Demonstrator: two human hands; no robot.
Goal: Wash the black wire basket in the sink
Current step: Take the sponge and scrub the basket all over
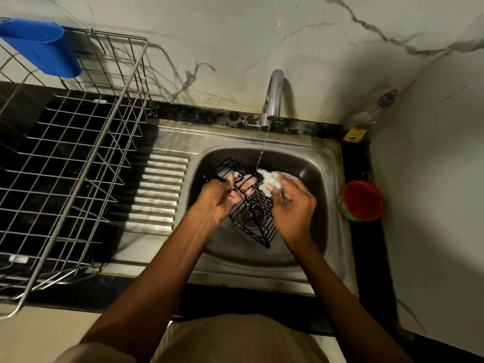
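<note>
My left hand [218, 199] clamps the black wire basket [247, 203] over the sink [332, 163]. My right hand [293, 205] pinches a soapy scrubber [269, 183] against it.

Dim, warm light with hard rack shadows on the wall [235, 48], glare on the tap [273, 98], bowed edges.

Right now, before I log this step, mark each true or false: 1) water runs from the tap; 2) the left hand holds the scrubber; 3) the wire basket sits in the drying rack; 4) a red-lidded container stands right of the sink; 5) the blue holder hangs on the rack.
1) True: a thin stream falls from the tap.
2) False: the right hand holds the soapy scrubber; the left hand grips the black wire basket.
3) False: the basket is held over the sink, not in the drying rack.
4) True: the red-lidded container.
5) True: the blue holder.
</note>
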